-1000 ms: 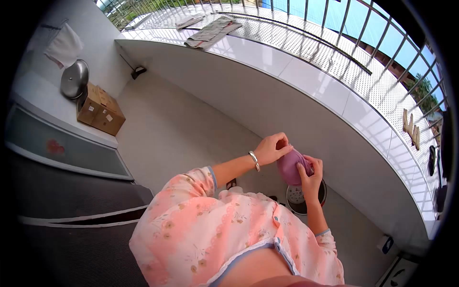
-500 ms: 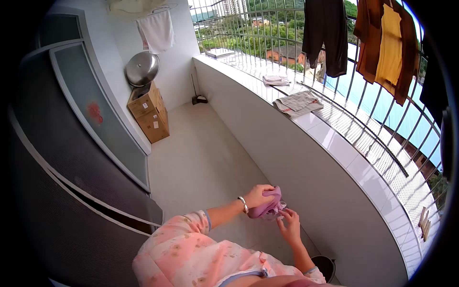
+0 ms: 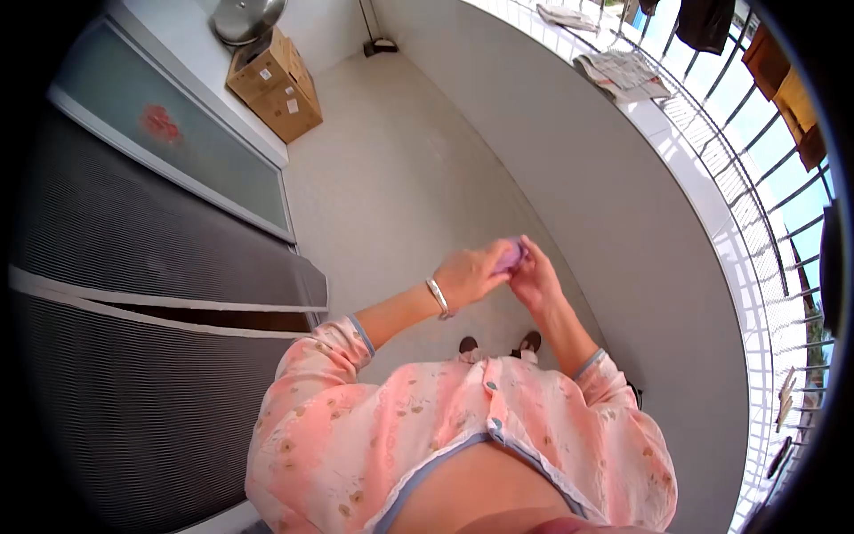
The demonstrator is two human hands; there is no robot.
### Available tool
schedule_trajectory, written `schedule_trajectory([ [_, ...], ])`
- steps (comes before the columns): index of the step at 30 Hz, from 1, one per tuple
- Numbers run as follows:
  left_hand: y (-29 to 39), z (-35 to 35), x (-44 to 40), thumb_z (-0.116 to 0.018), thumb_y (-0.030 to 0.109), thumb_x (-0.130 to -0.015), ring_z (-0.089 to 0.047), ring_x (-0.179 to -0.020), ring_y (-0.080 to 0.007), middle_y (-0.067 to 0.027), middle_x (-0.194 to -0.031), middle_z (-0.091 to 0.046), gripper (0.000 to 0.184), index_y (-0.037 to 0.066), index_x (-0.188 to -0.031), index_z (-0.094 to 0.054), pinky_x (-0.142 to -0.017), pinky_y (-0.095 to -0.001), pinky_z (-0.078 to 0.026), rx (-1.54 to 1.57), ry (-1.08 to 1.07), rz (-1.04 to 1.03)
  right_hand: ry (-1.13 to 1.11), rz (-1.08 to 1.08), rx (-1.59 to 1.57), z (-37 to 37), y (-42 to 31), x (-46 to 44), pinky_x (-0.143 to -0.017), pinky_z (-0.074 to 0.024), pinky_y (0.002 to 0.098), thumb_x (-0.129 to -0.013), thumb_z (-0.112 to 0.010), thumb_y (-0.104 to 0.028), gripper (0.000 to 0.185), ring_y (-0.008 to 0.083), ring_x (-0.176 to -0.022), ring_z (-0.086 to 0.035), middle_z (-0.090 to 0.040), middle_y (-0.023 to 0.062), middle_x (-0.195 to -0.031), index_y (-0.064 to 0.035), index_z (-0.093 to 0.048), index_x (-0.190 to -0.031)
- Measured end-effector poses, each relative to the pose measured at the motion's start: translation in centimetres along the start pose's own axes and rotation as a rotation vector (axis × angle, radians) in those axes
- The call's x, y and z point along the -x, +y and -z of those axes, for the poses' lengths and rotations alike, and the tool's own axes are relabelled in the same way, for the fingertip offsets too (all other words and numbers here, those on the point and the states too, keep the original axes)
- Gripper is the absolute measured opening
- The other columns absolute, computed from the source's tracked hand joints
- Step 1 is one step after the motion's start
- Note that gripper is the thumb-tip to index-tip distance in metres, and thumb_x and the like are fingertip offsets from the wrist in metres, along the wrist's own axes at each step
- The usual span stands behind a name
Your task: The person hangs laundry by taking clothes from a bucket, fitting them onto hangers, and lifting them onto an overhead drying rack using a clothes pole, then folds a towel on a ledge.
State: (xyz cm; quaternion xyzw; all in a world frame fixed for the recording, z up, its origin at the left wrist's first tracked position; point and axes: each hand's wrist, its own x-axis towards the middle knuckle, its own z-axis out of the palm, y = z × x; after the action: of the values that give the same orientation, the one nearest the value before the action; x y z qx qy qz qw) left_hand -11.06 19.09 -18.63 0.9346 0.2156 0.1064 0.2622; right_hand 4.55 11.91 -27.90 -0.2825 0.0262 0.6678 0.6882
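A small purple cloth [image 3: 510, 256] is bunched between my two hands, in front of my body and above the floor. My left hand [image 3: 470, 278], with a silver bracelet at its wrist, is closed round the cloth from the left. From the other side my right hand [image 3: 538, 283] grips its right edge, thumb and fingers pressed against it. Most of the cloth is hidden by the fingers, so its exact kind cannot be told.
Cardboard boxes [image 3: 276, 84] stand by the left wall with a metal lid [image 3: 247, 18] on top. To the right, a low wall [image 3: 569, 151] carries a folded cloth [image 3: 623, 76] on its ledge. Dark clothes [image 3: 705, 25] hang by the window bars. A sliding door [image 3: 178, 133] lines the left.
My view has tilted down, bringing my shoes into sight. Both hands have come closer together, and the purple cloth, spread with its lacy edge showing before, is now bunched up small between them.
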Motion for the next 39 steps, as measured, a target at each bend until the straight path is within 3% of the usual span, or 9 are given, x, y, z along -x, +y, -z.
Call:
schedule_trajectory([
  [4,-2.6,1.7,0.5,-0.068,0.036,-0.086,-0.064,-0.080,-0.0158,-0.0104,-0.090,-0.065,0.049,0.000,-0.115,-0.050,-0.070,-0.0286,-0.051,0.414,0.166,0.334,-0.008,0.496,0.432,-6.7,-1.4,0.2,-0.077,-0.0432,0.0284,-0.090,-0.063,-0.017,0.026,0.0113,-0.089,-0.055,-0.058,-0.0004,-0.099,-0.0100,-0.049,-0.111],
  [11,-5.0,1.6,-3.5,-0.060,0.037,-0.093,-0.061,-0.087,-0.0091,-0.0038,-0.099,-0.065,0.045,-0.003,-0.113,-0.060,-0.077,-0.0243,-0.048,1.165,-0.111,0.502,-0.100,0.490,0.752,-7.8,-4.3,-4.6,-0.072,-0.0458,0.0239,-0.091,-0.064,-0.022,0.029,0.0083,-0.084,-0.056,-0.058,0.0020,-0.093,-0.0044,-0.050,-0.109],
  [19,-9.3,1.7,-9.3,-0.056,0.039,-0.095,-0.059,-0.079,-0.0061,-0.0020,-0.093,-0.066,0.042,-0.001,-0.105,-0.065,-0.071,-0.0203,-0.047,1.127,0.369,0.657,0.060,0.113,0.930,-2.0,-12.7,-11.8,-0.078,-0.0518,0.0293,-0.097,-0.052,-0.030,0.031,0.0146,-0.085,-0.062,-0.063,0.0065,-0.092,-0.0020,-0.057,-0.109],
  [23,-7.1,3.0,-8.9,-0.054,0.038,-0.096,-0.060,-0.084,-0.0084,-0.0036,-0.098,-0.066,0.042,-0.001,-0.107,-0.064,-0.075,-0.0229,-0.049,1.358,0.383,0.596,-0.133,-0.500,0.814,2.4,-10.3,-12.6,-0.095,-0.0450,0.0366,-0.097,-0.043,-0.043,0.051,0.0198,-0.097,-0.064,-0.062,0.0111,-0.116,0.0000,-0.053,-0.123],
  [26,-5.8,2.2,-8.6,-0.052,0.038,-0.097,-0.061,-0.091,-0.0114,-0.0059,-0.105,-0.066,0.042,-0.001,-0.109,-0.063,-0.080,-0.0259,-0.050,1.856,0.423,0.710,-0.014,-0.479,0.661,1.5,-6.2,-11.1,-0.100,-0.0422,0.0373,-0.097,-0.044,-0.041,0.050,0.0207,-0.109,-0.059,-0.059,0.0100,-0.122,-0.0013,-0.051,-0.126],
  [28,-6.6,-0.9,-7.4,-0.049,0.039,-0.098,-0.061,-0.097,-0.0147,-0.0077,-0.111,-0.065,0.046,-0.003,-0.111,-0.062,-0.084,-0.0290,-0.049,1.943,0.080,0.893,-0.006,-0.492,0.499,2.1,-5.4,-12.0,-0.103,-0.0391,0.0367,-0.097,-0.046,-0.039,0.049,0.0205,-0.123,-0.049,-0.052,0.0076,-0.132,-0.0044,-0.047,-0.132],
  [31,-6.8,-1.6,-6.7,-0.044,0.039,-0.100,-0.060,-0.092,-0.0121,-0.0065,-0.105,-0.067,0.048,-0.004,-0.111,-0.062,-0.083,-0.0261,-0.048,1.426,-0.131,0.757,-0.219,-0.356,0.534,7.7,-4.0,-17.9,-0.088,-0.0480,0.0326,-0.094,-0.054,-0.026,0.039,0.0189,-0.109,-0.058,-0.057,0.0074,-0.126,-0.0064,-0.051,-0.127],
  [34,-7.5,-1.0,-7.0,-0.043,0.036,-0.101,-0.056,-0.089,-0.0078,-0.0028,-0.100,-0.066,0.046,-0.004,-0.108,-0.064,-0.081,-0.0244,-0.046,0.996,-0.208,0.694,-0.472,0.302,1.150,7.9,-6.3,-19.5,-0.086,-0.0480,0.0327,-0.090,-0.059,-0.023,0.033,0.0202,-0.106,-0.060,-0.061,0.0129,-0.121,-0.0049,-0.058,-0.117],
  [39,-8.9,0.7,-7.6,-0.044,0.035,-0.101,-0.053,-0.076,-0.0054,0.0025,-0.085,-0.066,0.041,0.001,-0.096,-0.065,-0.071,-0.0244,-0.045,0.575,0.232,0.576,-0.411,-0.023,2.274,1.8,-12.2,-16.5,-0.073,-0.0510,0.0370,-0.091,-0.052,-0.036,0.036,0.0345,-0.073,-0.066,-0.068,0.0165,-0.076,-0.0064,-0.071,-0.084],
])
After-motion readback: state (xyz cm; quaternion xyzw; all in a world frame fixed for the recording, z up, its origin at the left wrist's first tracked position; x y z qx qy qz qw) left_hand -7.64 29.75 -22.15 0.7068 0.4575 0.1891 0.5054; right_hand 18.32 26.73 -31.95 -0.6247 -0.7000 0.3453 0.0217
